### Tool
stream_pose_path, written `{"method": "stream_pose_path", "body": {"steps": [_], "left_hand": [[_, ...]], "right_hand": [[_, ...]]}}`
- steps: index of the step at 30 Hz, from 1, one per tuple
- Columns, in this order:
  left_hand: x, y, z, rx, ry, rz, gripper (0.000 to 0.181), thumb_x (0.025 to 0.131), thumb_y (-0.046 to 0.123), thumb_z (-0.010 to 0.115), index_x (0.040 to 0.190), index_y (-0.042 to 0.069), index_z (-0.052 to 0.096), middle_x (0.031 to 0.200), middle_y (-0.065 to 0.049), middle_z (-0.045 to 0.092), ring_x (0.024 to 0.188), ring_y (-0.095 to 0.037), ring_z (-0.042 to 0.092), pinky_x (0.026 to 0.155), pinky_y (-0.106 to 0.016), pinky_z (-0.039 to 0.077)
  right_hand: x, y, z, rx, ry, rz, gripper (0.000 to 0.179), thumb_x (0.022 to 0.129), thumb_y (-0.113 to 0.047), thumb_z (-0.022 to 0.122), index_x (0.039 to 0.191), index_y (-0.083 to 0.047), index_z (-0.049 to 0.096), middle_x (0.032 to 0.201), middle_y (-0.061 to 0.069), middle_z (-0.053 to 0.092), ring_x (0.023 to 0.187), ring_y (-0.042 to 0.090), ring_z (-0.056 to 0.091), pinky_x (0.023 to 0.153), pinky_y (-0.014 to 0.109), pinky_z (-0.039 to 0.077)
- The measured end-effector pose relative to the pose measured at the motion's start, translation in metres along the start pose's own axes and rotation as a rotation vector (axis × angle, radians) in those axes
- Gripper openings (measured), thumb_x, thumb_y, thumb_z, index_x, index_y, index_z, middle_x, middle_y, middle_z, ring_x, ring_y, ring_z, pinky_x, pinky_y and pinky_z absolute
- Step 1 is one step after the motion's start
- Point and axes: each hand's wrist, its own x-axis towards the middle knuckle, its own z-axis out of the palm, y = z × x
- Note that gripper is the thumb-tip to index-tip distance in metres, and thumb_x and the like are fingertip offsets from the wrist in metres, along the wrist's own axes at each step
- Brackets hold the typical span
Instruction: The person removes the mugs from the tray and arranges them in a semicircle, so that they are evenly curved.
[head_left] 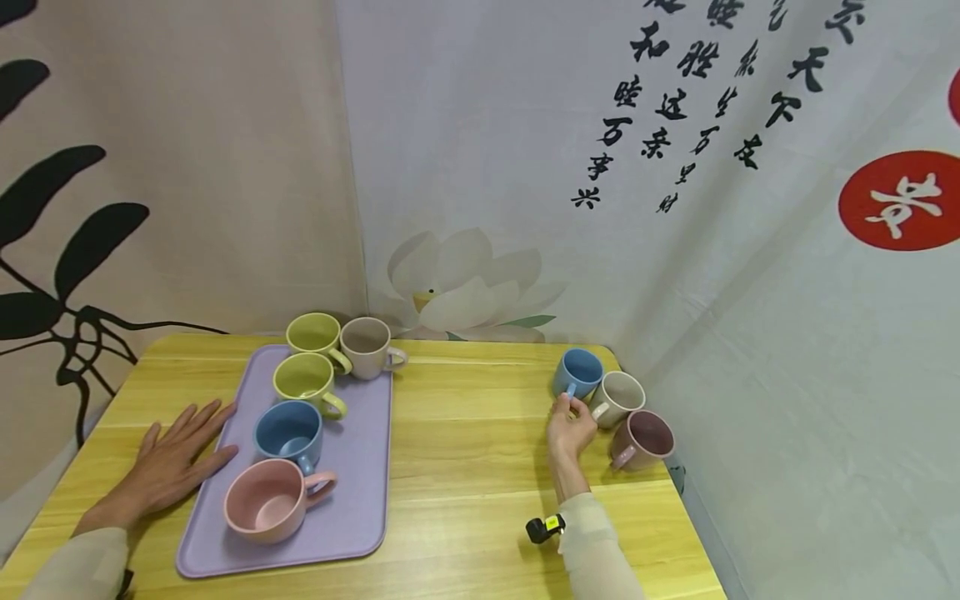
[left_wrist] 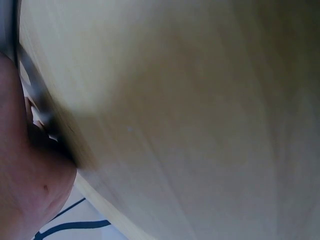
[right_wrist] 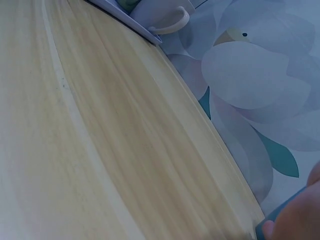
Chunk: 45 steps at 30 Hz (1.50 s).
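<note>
Handle (head_left: pixel 572 389) pinched in our right hand (head_left: pixel 572 428), the far-right blue mug (head_left: pixel 577 367) stands just beyond; our left hand (head_left: pixel 174 463) lies spread.

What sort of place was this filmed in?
Probably a staged indoor corner rather than a working kitchen: a wood-grain table against printed backdrops, with mugs and a lilac tray.

The blurred right hand (right_wrist: pixel 300 217) touches a smooth blue mug (right_wrist: pixel 273 217) (only a sliver shows). Beside the hand stretches the pale yellow, wood-grained bench (right_wrist: pixel 125 115). Well apart from it, a pale grey mug with a looped handle (right_wrist: pixel 172 21) stands by a lilac flat-rimmed tray (right_wrist: pixel 127 21). Near the hand hangs a pale lotus-printed backdrop (right_wrist: pixel 245 75).
</note>
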Motion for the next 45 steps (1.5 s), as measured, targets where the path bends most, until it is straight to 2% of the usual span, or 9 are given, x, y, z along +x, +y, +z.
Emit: {"method": "stream_pose_path", "body": {"steps": [4, 12, 17, 21, 25, 30, 34, 39, 45], "left_hand": [[0.000, 0.000, 0.001, 0.001, -0.001, 0.001, 0.085, 0.116, 0.061, 0.051, 0.183, 0.023, 0.016, 0.187, -0.033, 0.011, 0.171, -0.066, -0.003, 0.126, -0.089, -0.022], [0.001, -0.002, 0.002, 0.000, 0.005, 0.003, 0.085, 0.116, 0.060, 0.052, 0.183, 0.023, 0.016, 0.187, -0.033, 0.011, 0.171, -0.066, -0.004, 0.126, -0.087, -0.024], [0.001, -0.003, 0.003, -0.005, 0.005, 0.000, 0.085, 0.116, 0.061, 0.052, 0.183, 0.023, 0.015, 0.187, -0.033, 0.011, 0.171, -0.066, -0.004, 0.127, -0.086, -0.026], [0.001, -0.002, 0.002, -0.002, 0.002, -0.001, 0.086, 0.115, 0.061, 0.051, 0.183, 0.023, 0.015, 0.187, -0.033, 0.010, 0.171, -0.066, -0.005, 0.127, -0.085, -0.027], [0.001, -0.002, 0.001, -0.005, -0.001, 0.003, 0.085, 0.116, 0.061, 0.051, 0.183, 0.023, 0.015, 0.187, -0.033, 0.010, 0.171, -0.066, -0.006, 0.126, -0.085, -0.027], [0.000, -0.002, 0.001, -0.006, 0.005, 0.011, 0.085, 0.116, 0.060, 0.051, 0.183, 0.023, 0.016, 0.187, -0.033, 0.011, 0.171, -0.066, -0.004, 0.126, -0.087, -0.025], [0.000, -0.002, 0.001, -0.001, 0.007, 0.010, 0.085, 0.116, 0.060, 0.051, 0.183, 0.022, 0.016, 0.187, -0.033, 0.011, 0.171, -0.066, -0.004, 0.126, -0.087, -0.025], [0.001, -0.002, 0.001, -0.002, 0.007, 0.012, 0.085, 0.116, 0.060, 0.051, 0.183, 0.023, 0.015, 0.187, -0.033, 0.011, 0.171, -0.066, -0.004, 0.126, -0.086, -0.026], [0.000, -0.002, 0.001, -0.006, 0.001, 0.009, 0.085, 0.116, 0.061, 0.051, 0.183, 0.023, 0.015, 0.187, -0.033, 0.011, 0.171, -0.066, -0.005, 0.126, -0.086, -0.026]], "right_hand": [[0.000, -0.001, 0.001, 0.019, 0.011, 0.008, 0.020, 0.110, -0.013, 0.074, 0.114, 0.006, 0.078, 0.109, 0.020, 0.080, 0.093, 0.023, 0.081, 0.069, 0.014, 0.059], [0.001, -0.002, 0.000, 0.006, 0.013, 0.013, 0.021, 0.111, -0.014, 0.072, 0.116, 0.006, 0.076, 0.115, 0.021, 0.078, 0.084, 0.007, 0.075, 0.068, 0.011, 0.058], [-0.001, -0.002, -0.001, -0.062, 0.021, -0.014, 0.022, 0.111, -0.016, 0.073, 0.118, 0.005, 0.077, 0.128, 0.027, 0.077, 0.102, 0.024, 0.075, 0.078, 0.017, 0.055], [-0.003, -0.001, -0.001, -0.094, 0.002, -0.022, 0.026, 0.111, -0.019, 0.073, 0.124, 0.004, 0.076, 0.136, 0.028, 0.075, 0.124, 0.039, 0.072, 0.099, 0.036, 0.058], [-0.006, -0.002, -0.002, -0.084, -0.018, -0.036, 0.029, 0.111, -0.018, 0.072, 0.128, 0.006, 0.075, 0.136, 0.030, 0.075, 0.130, 0.045, 0.071, 0.111, 0.053, 0.058], [-0.007, -0.002, -0.002, -0.095, -0.031, -0.057, 0.031, 0.111, -0.017, 0.072, 0.132, 0.006, 0.074, 0.133, 0.031, 0.075, 0.129, 0.044, 0.071, 0.112, 0.052, 0.057], [-0.009, -0.001, -0.004, -0.074, -0.054, -0.070, 0.035, 0.111, -0.016, 0.071, 0.138, 0.006, 0.070, 0.139, 0.032, 0.073, 0.135, 0.044, 0.070, 0.118, 0.054, 0.056], [-0.011, 0.001, -0.007, -0.061, -0.096, -0.096, 0.049, 0.110, -0.018, 0.074, 0.152, 0.005, 0.060, 0.152, 0.032, 0.067, 0.147, 0.046, 0.064, 0.128, 0.058, 0.050], [-0.019, 0.003, -0.010, -0.083, -0.163, -0.148, 0.068, 0.110, -0.022, 0.074, 0.167, 0.000, 0.044, 0.170, 0.031, 0.052, 0.159, 0.050, 0.050, 0.137, 0.062, 0.037]]}}
